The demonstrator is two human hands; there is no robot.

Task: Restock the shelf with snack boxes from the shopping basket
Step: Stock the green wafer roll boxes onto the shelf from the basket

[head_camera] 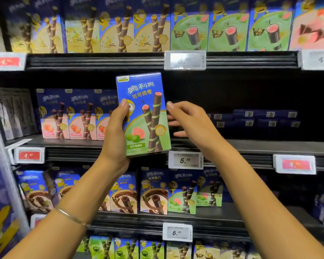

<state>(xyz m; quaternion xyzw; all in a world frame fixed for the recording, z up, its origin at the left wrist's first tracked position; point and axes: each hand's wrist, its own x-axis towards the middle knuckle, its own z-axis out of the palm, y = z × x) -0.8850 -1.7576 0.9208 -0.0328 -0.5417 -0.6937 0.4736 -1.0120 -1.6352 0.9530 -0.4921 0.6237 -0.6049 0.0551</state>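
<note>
While held up in front of the middle shelf point(251, 146), the snack box point(148, 116) stands upright. Long axis is vertical, top leaning slightly left, printed front facing the camera, text right way up. Left hand point(115, 139) grips it along the lower left edge: thumb point(124, 106) pressed on the front face, other fingers wrapped out of sight behind. Box sits above and right of that palm, bottom edge about level with the shelf lip. Right hand point(191, 124) is just beside the box's right edge, fingers straight and loosely spread, holding nothing — top fingertip at the edge, contact can't be told. Strawberry boxes point(69, 116) stand upright on the same shelf, left of the held box. Dark boxes point(260, 118) lie flat at the back right. Price tag point(185, 160) reading 5.39 hangs on the lip — just below the box's lower right corner. Bracelet point(71, 215) on the left wrist.
</note>
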